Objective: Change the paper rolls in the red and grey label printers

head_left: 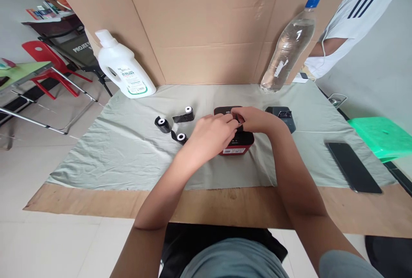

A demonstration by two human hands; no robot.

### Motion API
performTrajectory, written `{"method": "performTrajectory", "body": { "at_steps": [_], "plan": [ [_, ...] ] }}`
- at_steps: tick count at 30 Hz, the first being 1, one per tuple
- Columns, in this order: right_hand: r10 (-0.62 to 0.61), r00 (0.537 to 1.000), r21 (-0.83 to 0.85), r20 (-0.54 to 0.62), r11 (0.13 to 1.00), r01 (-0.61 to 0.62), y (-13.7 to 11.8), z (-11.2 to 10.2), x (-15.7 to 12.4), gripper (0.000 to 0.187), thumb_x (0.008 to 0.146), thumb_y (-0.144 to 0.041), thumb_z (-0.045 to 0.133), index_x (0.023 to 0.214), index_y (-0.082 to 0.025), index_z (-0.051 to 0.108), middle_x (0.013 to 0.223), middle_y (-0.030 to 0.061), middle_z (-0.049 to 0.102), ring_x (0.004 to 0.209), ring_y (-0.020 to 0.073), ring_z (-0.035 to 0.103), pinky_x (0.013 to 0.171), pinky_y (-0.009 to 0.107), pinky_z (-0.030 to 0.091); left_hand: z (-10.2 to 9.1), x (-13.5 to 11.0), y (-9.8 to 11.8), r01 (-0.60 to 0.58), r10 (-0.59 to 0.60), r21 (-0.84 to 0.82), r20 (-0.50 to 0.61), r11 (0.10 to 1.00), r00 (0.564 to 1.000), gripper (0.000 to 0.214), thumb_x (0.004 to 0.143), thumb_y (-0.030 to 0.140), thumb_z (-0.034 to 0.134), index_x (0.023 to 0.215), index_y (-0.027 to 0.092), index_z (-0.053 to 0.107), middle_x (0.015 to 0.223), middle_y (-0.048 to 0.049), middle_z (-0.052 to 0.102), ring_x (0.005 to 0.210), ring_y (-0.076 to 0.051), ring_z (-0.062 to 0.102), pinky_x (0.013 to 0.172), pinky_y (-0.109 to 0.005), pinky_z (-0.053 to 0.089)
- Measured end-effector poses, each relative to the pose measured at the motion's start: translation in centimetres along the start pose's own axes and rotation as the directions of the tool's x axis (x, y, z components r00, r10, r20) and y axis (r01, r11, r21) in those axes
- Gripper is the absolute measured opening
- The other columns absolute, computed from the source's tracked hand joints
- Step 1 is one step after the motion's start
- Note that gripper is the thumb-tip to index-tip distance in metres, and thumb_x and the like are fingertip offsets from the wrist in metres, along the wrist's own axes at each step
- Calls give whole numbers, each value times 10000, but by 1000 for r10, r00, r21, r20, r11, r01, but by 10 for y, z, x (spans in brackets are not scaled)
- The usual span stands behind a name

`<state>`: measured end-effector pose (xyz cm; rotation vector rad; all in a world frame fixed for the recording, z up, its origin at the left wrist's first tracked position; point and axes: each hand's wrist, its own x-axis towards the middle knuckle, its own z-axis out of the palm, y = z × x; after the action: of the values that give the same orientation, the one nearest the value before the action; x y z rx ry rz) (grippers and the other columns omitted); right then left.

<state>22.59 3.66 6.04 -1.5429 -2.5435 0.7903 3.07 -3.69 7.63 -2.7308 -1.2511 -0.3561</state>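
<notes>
A small red and black box-shaped device [243, 140] with a white label on its front side lies on the cloth before me. My left hand [215, 134] reaches over its left part, fingers bent and pressed together at the top. From the right, my right hand [252, 119] meets it there with curled fingers. Something small and dark shows between the fingertips, too covered to name. Left of the device lie three small rolls of black film with white cores: one roll [163, 125] at the far left, another roll [189, 113] behind, and a third roll [182, 138] near my left wrist.
A white jug [125, 70] and a water bottle [291, 46] stand before a cardboard screen [206, 25]. A dark grey device [285, 117] sits right of my right hand, a black phone [353, 167] nearer the edge. A person's white sleeve [367, 7] shows behind the screen.
</notes>
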Motion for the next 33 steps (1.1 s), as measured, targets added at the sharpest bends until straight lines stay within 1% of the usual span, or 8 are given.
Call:
{"method": "performTrajectory", "body": {
  "at_steps": [6, 14, 18, 21, 24, 26, 30, 33],
  "plan": [
    [3, 1000, 3, 7, 1000, -3, 2, 2, 2, 189, 746, -90, 598, 832, -231, 506, 903, 31, 636, 800, 198, 545, 658, 303, 353, 8, 7, -7, 82, -83, -10, -19, 997, 996, 264, 1080, 238, 438, 1041, 195, 695, 1041, -53, 721, 912, -201, 686, 667, -328, 400],
    [-20, 998, 108, 62, 994, 13, 13, -6, 2, 190, 788, -105, 616, 752, -228, 477, 740, -8, 544, 678, 164, 487, 621, 300, 338, 31, 15, -21, 192, -222, -264, -91, 945, 971, 243, 1068, 309, 478, 1052, 251, 714, 1068, -21, 750, 898, -199, 691, 651, -312, 382],
    [-44, 994, 258, 100, 966, 17, 20, -8, 1, 186, 808, -114, 623, 745, -225, 488, 727, -13, 540, 676, 163, 509, 639, 292, 383, 46, 21, -39, 197, -300, -483, -146, 853, 943, 247, 1057, 348, 492, 1088, 248, 715, 1058, -24, 750, 889, -180, 674, 708, -296, 427],
    [-61, 994, 279, 93, 960, 33, 20, -8, 1, 181, 787, -86, 634, 779, -224, 517, 742, -16, 548, 696, 167, 521, 648, 285, 395, 51, 18, -65, 208, -352, -655, -95, 727, 931, 285, 1027, 412, 537, 1170, 224, 698, 1089, -42, 740, 878, -164, 650, 766, -286, 471],
    [-56, 995, 265, 85, 964, 32, 19, -8, 2, 210, 769, -61, 638, 771, -221, 501, 733, -22, 533, 691, 160, 515, 641, 276, 393, 47, 10, -84, 229, -224, -729, 105, 645, 969, 343, 922, 468, 693, 1161, 224, 723, 1027, -29, 732, 838, -157, 621, 768, -280, 483],
    [-55, 994, 270, 91, 962, 28, 18, -9, 1, 216, 770, -57, 637, 765, -218, 494, 732, -24, 522, 682, 153, 506, 632, 271, 394, 44, 8, -85, 222, -112, -741, 195, 633, 974, 307, 868, 444, 757, 1088, 230, 750, 925, -8, 716, 801, -154, 603, 752, -279, 475],
    [-35, 995, 259, 98, 966, 8, 14, -12, -2, 194, 768, -60, 646, 808, -212, 534, 770, -14, 549, 696, 151, 514, 620, 260, 399, 48, 14, -65, 122, -94, -744, 80, 657, 992, 197, 928, 350, 670, 808, 200, 712, 794, 1, 647, 723, -138, 562, 700, -282, 434],
    [17, 996, 220, 92, 975, -37, 12, -13, -5, 184, 783, -86, 654, 901, -210, 588, 843, 6, 570, 714, 155, 535, 617, 256, 412, 57, 22, -54, 89, -142, -737, -10, 670, 990, 209, 934, 330, 647, 781, 199, 701, 805, -6, 642, 707, -140, 550, 680, -286, 427]
  ]
}}
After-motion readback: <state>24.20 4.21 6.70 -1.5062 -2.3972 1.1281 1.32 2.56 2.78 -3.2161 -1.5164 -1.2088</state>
